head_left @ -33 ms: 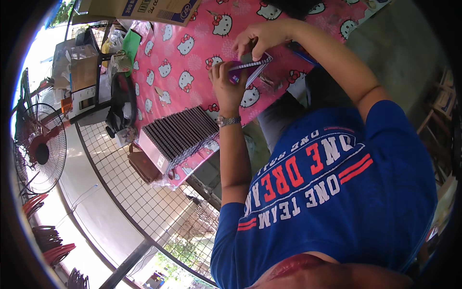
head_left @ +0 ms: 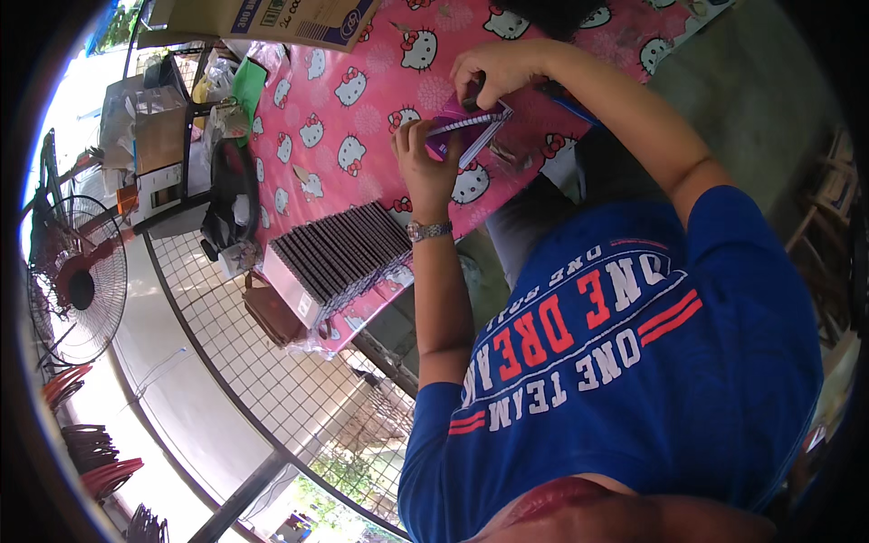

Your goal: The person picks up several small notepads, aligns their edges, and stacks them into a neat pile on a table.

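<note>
A purple spiral notebook [head_left: 477,138] with a pale coil along its spine is tilted above the pink tablecloth. My left hand [head_left: 425,154], a metal watch at its wrist, grips the notebook's left end between thumb and fingers. At the far side of the coil my right hand [head_left: 498,74] is curled, thumb bent toward the fingers. Something small and dark shows between them, too unclear to name. To the left of my left wrist lies a neat stack of dark-spined, coil-bound notebooks [head_left: 339,258], near the table's edge.
The table [head_left: 348,158] has a pink cartoon-cat cloth. A cardboard box [head_left: 303,23] stands at its far side. Plastic bags and a green sheet [head_left: 246,90] crowd the far left corner. A brown bag [head_left: 272,312] hangs by the wire grid; a fan [head_left: 80,288] stands farther left.
My right hand has shifted slightly right along the notebook, and more of the purple cover shows beneath it. My left hand keeps its grip, nearly still.
</note>
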Available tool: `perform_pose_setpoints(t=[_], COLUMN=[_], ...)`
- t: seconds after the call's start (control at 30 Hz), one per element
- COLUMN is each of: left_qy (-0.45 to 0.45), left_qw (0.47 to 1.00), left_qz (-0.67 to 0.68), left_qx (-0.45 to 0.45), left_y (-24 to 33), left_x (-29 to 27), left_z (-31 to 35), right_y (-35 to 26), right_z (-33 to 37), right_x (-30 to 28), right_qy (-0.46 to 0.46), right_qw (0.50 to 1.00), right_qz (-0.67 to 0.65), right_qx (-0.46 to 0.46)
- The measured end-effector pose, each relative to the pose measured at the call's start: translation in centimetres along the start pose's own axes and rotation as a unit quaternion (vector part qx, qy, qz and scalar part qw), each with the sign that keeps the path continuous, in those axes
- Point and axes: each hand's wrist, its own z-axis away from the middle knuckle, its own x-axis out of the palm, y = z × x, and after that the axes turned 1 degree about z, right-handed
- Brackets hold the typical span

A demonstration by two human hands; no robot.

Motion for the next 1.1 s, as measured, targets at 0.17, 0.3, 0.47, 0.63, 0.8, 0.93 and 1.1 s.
perform_pose_setpoints(t=[0.17,0.3,0.47,0.63,0.8,0.93,1.1], left_qy=[0.003,-0.006,-0.050,-0.052,-0.047,-0.048,-0.077], left_qw=[0.999,0.996,0.987,0.987,0.989,0.986,0.980], left_qz=[0.032,0.070,0.117,0.128,0.120,0.136,0.128], left_qx=[-0.029,-0.061,-0.099,-0.079,-0.077,-0.085,-0.128], left_y=[-1.6,-1.6,-2.0,-2.5,-2.2,-2.0,-2.2], left_x=[-0.3,-0.5,-0.7,-0.7,-0.7,-0.8,-0.9], left_z=[0.7,0.2,0.1,-0.2,-0.3,-0.9,-0.5], right_y=[-0.3,-0.6,-0.5,-0.4,-0.9,-1.1,-1.0], right_z=[-1.0,-1.7,-2.6,-3.4,-3.3,-3.4,-4.3], right_x=[0.0,-0.2,-0.3,-0.1,0.0,0.4,0.8], right_qy=[-0.001,-0.012,0.011,-0.034,-0.011,-0.046,0.023], right_qw=[1.000,0.999,0.999,0.999,1.000,0.984,0.999], right_qz=[-0.026,-0.013,-0.002,-0.015,-0.010,-0.153,-0.020], right_qx=[-0.012,-0.033,-0.033,-0.002,0.000,-0.080,-0.022])
